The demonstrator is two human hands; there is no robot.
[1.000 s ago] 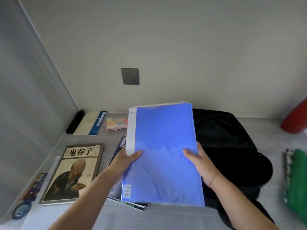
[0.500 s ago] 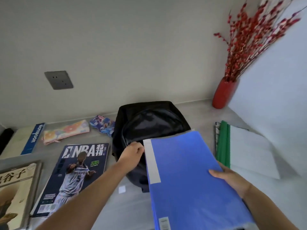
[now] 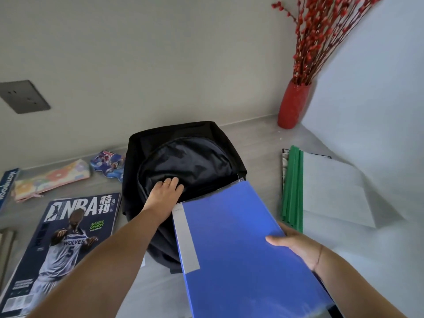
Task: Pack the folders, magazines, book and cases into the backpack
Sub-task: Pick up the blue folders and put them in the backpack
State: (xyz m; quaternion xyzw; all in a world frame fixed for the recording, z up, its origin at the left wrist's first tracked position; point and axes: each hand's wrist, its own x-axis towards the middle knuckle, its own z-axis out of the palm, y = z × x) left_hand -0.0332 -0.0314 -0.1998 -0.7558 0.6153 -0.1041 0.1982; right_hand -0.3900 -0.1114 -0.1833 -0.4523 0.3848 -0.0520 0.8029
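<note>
The black backpack (image 3: 183, 154) lies on the grey table with its opening toward me. My left hand (image 3: 165, 193) rests at the opening's edge, fingers curled over the black fabric. My right hand (image 3: 298, 246) grips the right edge of a blue folder (image 3: 236, 249), whose far end lies at the backpack's mouth. An NBA magazine (image 3: 66, 235) lies at the left. A pastel pencil case (image 3: 50, 180) and a blue printed case (image 3: 107, 164) lie behind it. A green-spined folder (image 3: 321, 189) lies at the right.
A red vase (image 3: 291, 104) with red branches stands at the back right corner. A white box with a blue spine (image 3: 6, 187) sits at the far left edge. A grey wall socket (image 3: 23, 96) is on the back wall.
My left hand let go of the blue folder and moved to the backpack's opening. The right hand carried the folder rightward and down until its far end reached the backpack's mouth. The view swung right.
</note>
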